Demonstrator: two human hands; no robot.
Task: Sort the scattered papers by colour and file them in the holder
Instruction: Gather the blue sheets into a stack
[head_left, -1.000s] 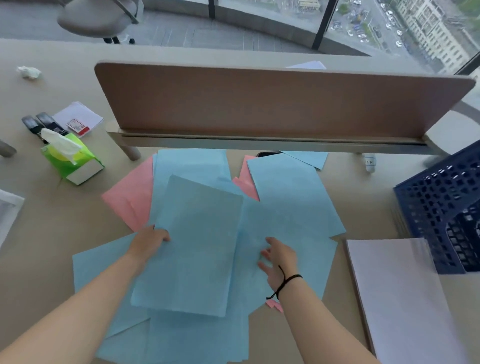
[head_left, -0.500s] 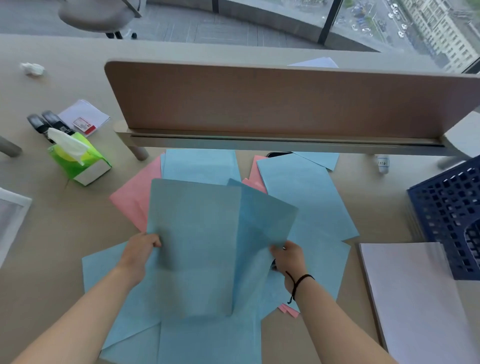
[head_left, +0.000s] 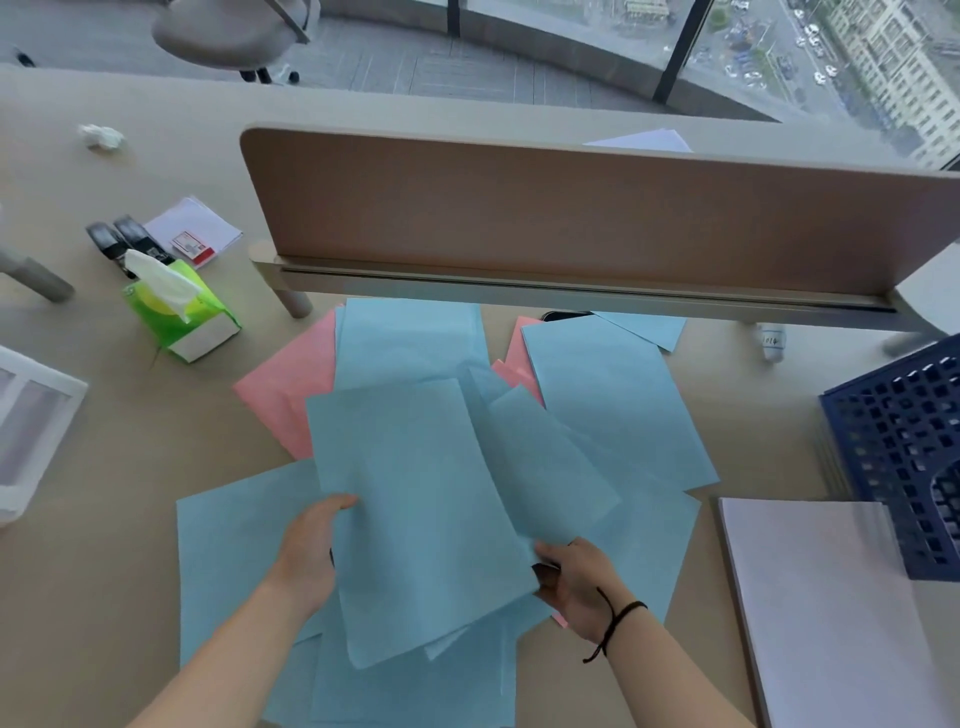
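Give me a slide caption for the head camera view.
Both hands lift blue sheets from scattered blue and pink papers.

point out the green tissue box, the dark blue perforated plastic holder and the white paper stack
green tissue box (head_left: 208, 319): head view, on its green side below the tissue.
dark blue perforated plastic holder (head_left: 883, 441): head view, on its near lattice wall.
white paper stack (head_left: 826, 613): head view, on the top sheet's middle.

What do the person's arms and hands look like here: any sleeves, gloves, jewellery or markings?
Both forearms are bare, with no sleeves in view and no gloves. The left hand wears nothing visible. The right hand has a thin black band round its wrist, with a loose strand hanging off it. No rings, watch or markings show.
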